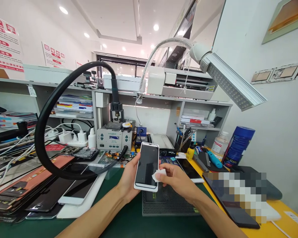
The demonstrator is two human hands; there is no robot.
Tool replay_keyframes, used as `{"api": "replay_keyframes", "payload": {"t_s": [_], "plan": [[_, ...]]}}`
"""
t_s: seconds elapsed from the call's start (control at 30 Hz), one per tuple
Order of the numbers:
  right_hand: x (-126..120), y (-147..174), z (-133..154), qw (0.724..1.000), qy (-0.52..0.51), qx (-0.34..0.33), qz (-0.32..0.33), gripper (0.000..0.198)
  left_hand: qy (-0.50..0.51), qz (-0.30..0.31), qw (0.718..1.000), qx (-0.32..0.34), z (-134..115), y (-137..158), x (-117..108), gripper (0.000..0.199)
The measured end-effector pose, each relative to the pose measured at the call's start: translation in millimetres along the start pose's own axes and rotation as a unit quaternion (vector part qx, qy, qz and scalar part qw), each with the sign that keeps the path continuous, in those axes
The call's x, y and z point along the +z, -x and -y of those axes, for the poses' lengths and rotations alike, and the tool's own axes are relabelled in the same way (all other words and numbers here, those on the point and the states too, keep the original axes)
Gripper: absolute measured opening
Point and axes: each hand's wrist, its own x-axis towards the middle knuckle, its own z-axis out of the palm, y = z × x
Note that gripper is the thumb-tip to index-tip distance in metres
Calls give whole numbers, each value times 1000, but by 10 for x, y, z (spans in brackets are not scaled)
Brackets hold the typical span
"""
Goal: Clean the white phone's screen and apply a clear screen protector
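While loose phones and display panels [12, 200] lie piled at the far left, a black hose [39, 132] loops over a white-framed smartphone [75, 188] near the pile's right end. Next along, at the back, sits a grey hot-air rework station [125, 138]. Toward the middle, the left hand [126, 181] is closed around the left edge of a white smartphone [145, 162], holding it tilted up above the green work mat [125, 218], its dark screen facing the wearer.

At the phone's lower right, a white wipe [155, 177] overlaps the glass, pinched between thumb and fingers of the right hand [180, 181]. Judging from this, the work at the screen is under way: phone gripped and wipe in place, but nothing marks it as finished, and how much glass has been covered cannot be told. Below the right hand lies a grey perforated pad [169, 206]; farther right are a yellow bottle [190, 152], a black tablet-like slab [223, 201] and a blue canister [242, 145].
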Motion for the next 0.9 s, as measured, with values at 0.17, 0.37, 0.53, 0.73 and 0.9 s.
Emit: {"api": "replay_keyframes", "payload": {"t_s": [0.17, 0.37, 0.53, 0.73, 0.9], "plan": [[-55, -23, 9, 998, 2, 15, -58, 41, -31, 3, 999, -13, 37, 20, 12, 49], [-96, -50, -16, 989, -26, -37, -139, 42, -37, 46, 996, -65, 53, 51, 80, 58], [-175, -73, -26, 982, -50, -39, -176, 41, -61, 65, 991, -97, 62, 54, 59, 62], [-216, -70, -2, 978, -83, -17, -188, 42, -81, 77, 990, -91, 58, 81, 89, 58], [-196, -66, 1, 980, -89, -5, -179, 43, -98, 94, 986, -99, 66, 112, 125, 53]]}}
